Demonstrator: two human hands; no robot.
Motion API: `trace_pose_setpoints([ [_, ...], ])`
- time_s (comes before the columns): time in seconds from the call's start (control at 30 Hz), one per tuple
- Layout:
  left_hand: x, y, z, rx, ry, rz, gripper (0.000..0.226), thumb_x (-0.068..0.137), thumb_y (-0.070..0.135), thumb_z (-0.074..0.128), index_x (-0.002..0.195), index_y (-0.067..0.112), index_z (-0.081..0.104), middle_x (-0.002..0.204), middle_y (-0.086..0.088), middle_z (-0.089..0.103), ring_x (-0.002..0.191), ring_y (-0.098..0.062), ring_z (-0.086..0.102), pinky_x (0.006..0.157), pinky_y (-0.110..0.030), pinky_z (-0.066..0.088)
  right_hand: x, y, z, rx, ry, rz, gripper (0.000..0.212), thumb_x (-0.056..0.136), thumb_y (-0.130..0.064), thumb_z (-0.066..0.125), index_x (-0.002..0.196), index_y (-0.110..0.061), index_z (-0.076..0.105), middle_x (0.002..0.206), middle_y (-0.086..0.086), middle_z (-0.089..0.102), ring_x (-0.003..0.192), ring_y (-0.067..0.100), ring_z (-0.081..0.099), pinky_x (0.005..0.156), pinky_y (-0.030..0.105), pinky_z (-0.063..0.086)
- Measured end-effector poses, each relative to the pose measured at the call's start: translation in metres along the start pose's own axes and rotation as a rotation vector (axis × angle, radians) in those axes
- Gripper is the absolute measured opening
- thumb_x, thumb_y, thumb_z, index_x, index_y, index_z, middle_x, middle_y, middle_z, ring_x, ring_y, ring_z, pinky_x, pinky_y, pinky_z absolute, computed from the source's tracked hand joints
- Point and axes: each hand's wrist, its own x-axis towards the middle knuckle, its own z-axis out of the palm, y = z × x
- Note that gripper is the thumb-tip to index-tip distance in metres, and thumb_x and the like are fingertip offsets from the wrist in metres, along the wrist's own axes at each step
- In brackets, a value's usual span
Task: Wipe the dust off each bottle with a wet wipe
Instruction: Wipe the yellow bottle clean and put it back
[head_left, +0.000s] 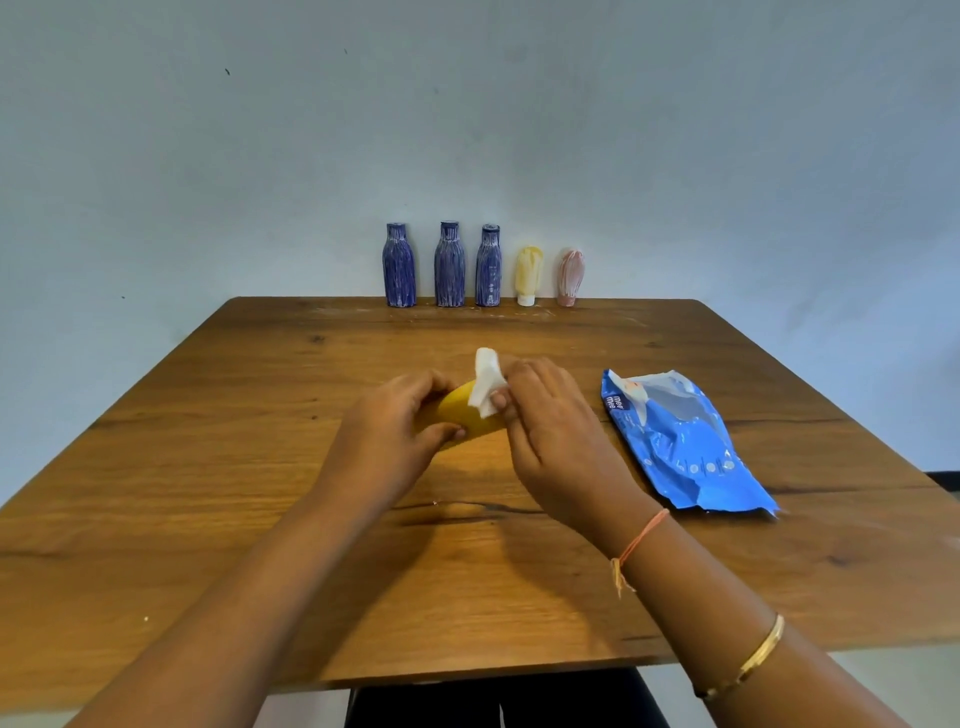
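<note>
My left hand (395, 431) grips a yellow bottle (460, 415) lying sideways above the middle of the table. My right hand (550, 431) pinches a white wet wipe (487, 382) against the bottle's right end; part of the wipe sticks up above my fingers. Along the table's far edge stand three dusty blue bottles (399, 266) (449, 265) (488, 266), a small dusty yellow bottle (528, 275) and a small dusty pink bottle (570, 278), all upright against the wall.
A blue wet-wipe pack (680, 441) lies flat to the right of my right hand. The wooden table (208, 467) has white dust traces near the row of bottles. A pale wall rises directly behind the table.
</note>
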Motion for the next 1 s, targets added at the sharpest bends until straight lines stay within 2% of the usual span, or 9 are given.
trace_pose_setpoints([
  [0.23, -0.005, 0.001, 0.009, 0.031, -0.006, 0.078, 0.028, 0.080, 0.020, 0.070, 0.106, 0.026, 0.060, 0.094, 0.012, 0.050, 0.080, -0.007, 0.050, 0.062, -0.024, 0.039, -0.003, 0.002, 0.002, 0.240, 0.111, 0.153, 0.015, 0.097, -0.014, 0.041, 0.088, -0.021, 0.051, 0.076, -0.016, 0.046, 0.070, -0.001, 0.045, 0.063, 0.012, 0.033],
  [0.37, -0.008, 0.008, 0.014, 0.053, -0.022, 0.125, 0.036, 0.081, 0.014, 0.066, 0.115, 0.021, 0.057, 0.101, 0.008, 0.057, 0.086, -0.022, 0.059, 0.067, -0.037, 0.048, -0.003, -0.011, 0.006, 0.194, 0.088, 0.078, 0.025, 0.094, -0.016, 0.039, 0.112, -0.011, 0.056, 0.102, -0.005, 0.059, 0.092, 0.000, 0.049, 0.080, 0.010, 0.036],
  [0.47, -0.007, 0.010, 0.014, 0.092, 0.011, 0.142, 0.025, 0.083, 0.009, 0.063, 0.106, 0.020, 0.061, 0.087, 0.002, 0.067, 0.075, -0.021, 0.062, 0.054, -0.025, 0.039, 0.000, -0.020, 0.002, 0.230, 0.018, 0.085, 0.030, 0.097, -0.015, 0.038, 0.123, -0.014, 0.052, 0.114, -0.003, 0.056, 0.106, 0.004, 0.046, 0.090, 0.012, 0.034],
  [0.53, -0.007, 0.008, 0.012, 0.115, 0.065, 0.169, 0.019, 0.080, 0.007, 0.066, 0.097, 0.015, 0.064, 0.075, -0.001, 0.067, 0.065, -0.024, 0.062, 0.048, -0.018, 0.029, 0.004, -0.022, -0.002, 0.267, -0.035, 0.148, 0.031, 0.099, -0.020, 0.037, 0.126, -0.015, 0.051, 0.125, -0.002, 0.054, 0.117, 0.008, 0.044, 0.100, 0.022, 0.034],
  [0.67, -0.013, 0.005, 0.014, 0.098, 0.086, 0.161, 0.046, 0.078, 0.010, 0.070, 0.120, 0.024, 0.058, 0.085, 0.005, 0.069, 0.068, -0.014, 0.061, 0.057, -0.019, 0.036, 0.011, -0.012, -0.004, 0.455, -0.063, 0.360, 0.025, 0.099, -0.025, 0.034, 0.106, -0.013, 0.055, 0.095, -0.007, 0.053, 0.088, 0.004, 0.047, 0.079, 0.023, 0.038],
  [0.73, -0.016, 0.004, 0.016, 0.070, 0.098, 0.127, 0.050, 0.078, 0.009, 0.070, 0.122, 0.027, 0.057, 0.087, 0.008, 0.069, 0.070, -0.010, 0.060, 0.059, -0.016, 0.036, 0.006, -0.010, 0.001, 0.366, -0.007, 0.375, 0.029, 0.099, -0.025, 0.035, 0.111, -0.008, 0.055, 0.111, -0.006, 0.054, 0.104, 0.008, 0.048, 0.090, 0.026, 0.039],
  [0.83, -0.016, 0.003, 0.020, 0.060, 0.120, 0.071, 0.037, 0.075, 0.005, 0.071, 0.109, 0.018, 0.063, 0.078, 0.002, 0.069, 0.069, -0.015, 0.057, 0.053, -0.010, 0.033, -0.008, -0.022, 0.011, 0.160, 0.025, 0.257, 0.028, 0.099, -0.019, 0.033, 0.115, -0.010, 0.054, 0.150, 0.002, 0.031, 0.140, 0.011, 0.022, 0.114, 0.029, 0.023],
  [0.9, -0.015, 0.008, 0.022, 0.066, 0.116, 0.012, 0.018, 0.079, 0.006, 0.066, 0.097, 0.010, 0.066, 0.073, -0.006, 0.067, 0.069, -0.021, 0.055, 0.049, -0.017, 0.030, -0.012, -0.033, 0.016, 0.037, -0.038, 0.131, 0.048, 0.095, -0.022, 0.022, 0.140, -0.011, 0.036, 0.154, 0.002, 0.017, 0.143, 0.009, 0.005, 0.117, 0.027, 0.006],
  [1.0, -0.015, 0.011, 0.023, 0.065, 0.099, -0.041, 0.007, 0.085, 0.010, 0.060, 0.083, 0.004, 0.063, 0.070, -0.012, 0.064, 0.064, -0.029, 0.059, 0.048, -0.020, 0.029, -0.006, -0.037, 0.012, -0.024, -0.043, 0.054, 0.059, 0.089, -0.027, 0.015, 0.144, -0.011, 0.026, 0.154, 0.004, 0.018, 0.143, 0.011, 0.005, 0.117, 0.029, 0.002],
])
